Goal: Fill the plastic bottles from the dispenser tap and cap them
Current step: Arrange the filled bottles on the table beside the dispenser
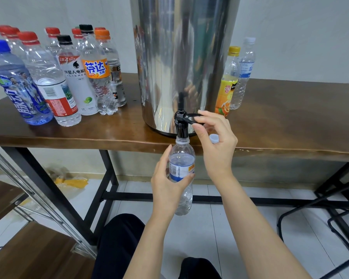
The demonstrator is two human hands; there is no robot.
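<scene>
Clear bottle (182, 164), uncapped and upright, mouth at the black tap (181, 127), just below the table (89, 137) edge. Left hand (167, 184) grips its label; right hand (216, 146) pinches the lever (189, 116). Steel dispenser (185, 57) stands between capped bottles (58, 77).

You have bright, even indoor light. The steel dispenser (184, 63) shows streaky glare and mirror reflections, with only soft shadow on the table (290, 121) at its base. Left of the dispenser the capped bottles (46, 77) lean outward from wide-angle distortion; everything near it is sharp.
</scene>
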